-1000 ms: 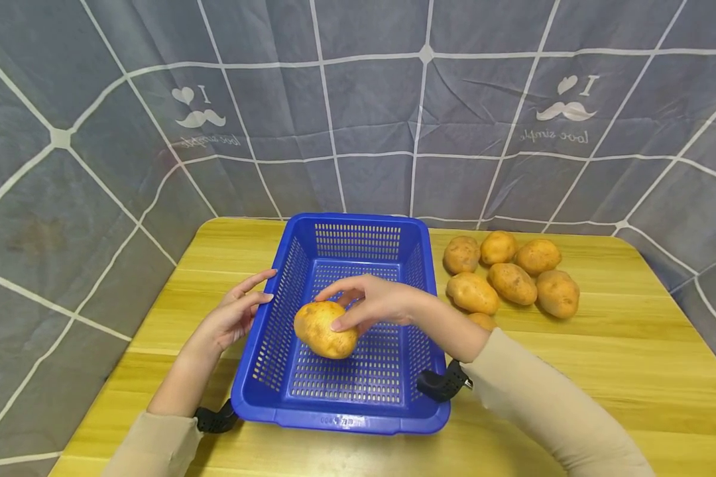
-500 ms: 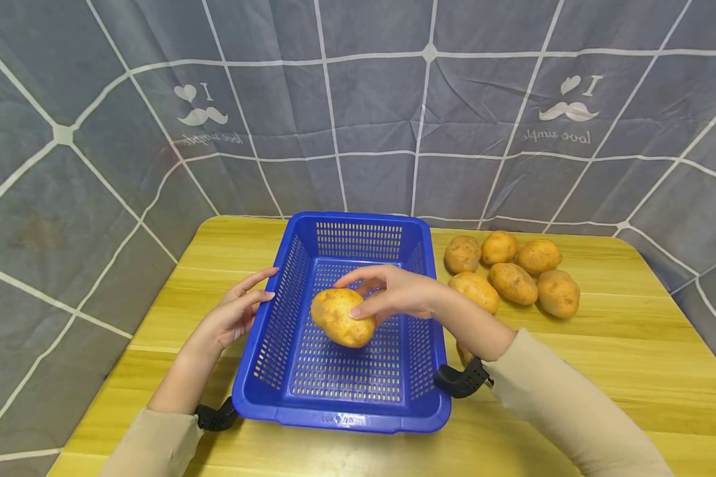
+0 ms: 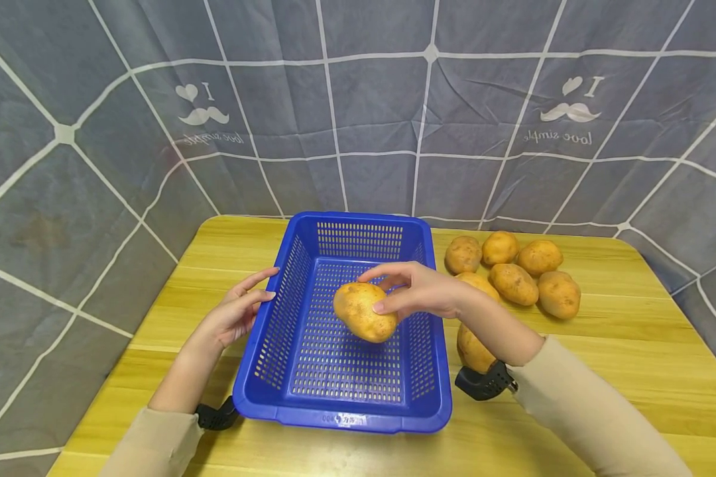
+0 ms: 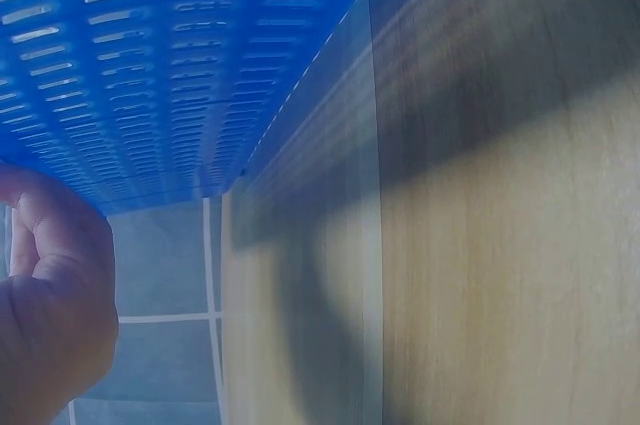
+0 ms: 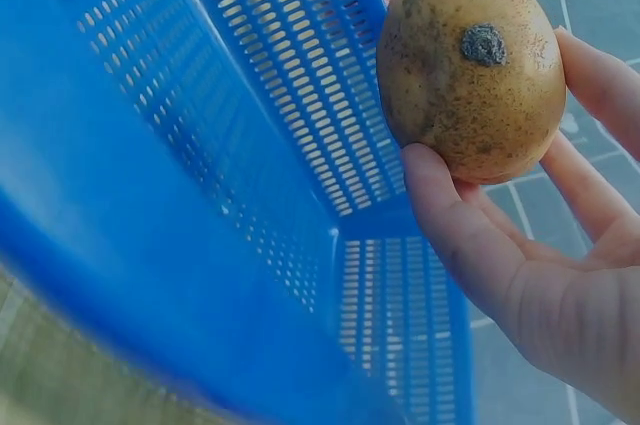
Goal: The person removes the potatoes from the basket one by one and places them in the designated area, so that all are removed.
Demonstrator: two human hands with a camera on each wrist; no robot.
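Observation:
My right hand (image 3: 420, 289) holds a yellow potato (image 3: 362, 313) between thumb and fingers, over the blue plastic basket (image 3: 341, 421). A dark rough spot marks one end of the potato (image 5: 485, 45) in the right wrist view. At the basket's left side, my left hand (image 3: 237, 311) touches the rim with the tips of its thumb and index finger. Its other fingers are partly hidden below them. In the left wrist view, the left hand (image 4: 55, 295) is beside the basket's slotted outer wall (image 4: 150, 55).
Several potatoes (image 3: 514, 283) lie grouped on the wooden table (image 3: 626, 358) to the right of the basket. Another potato (image 3: 475, 350) lies nearer, partly covered by my right forearm. A grey curtain (image 3: 376, 132) with white lines hangs behind and beside the table.
My right hand has moved right and slightly away from me with the potato, still over the basket. The nearer table potato shows more from behind the forearm. The left hand stays at the rim.

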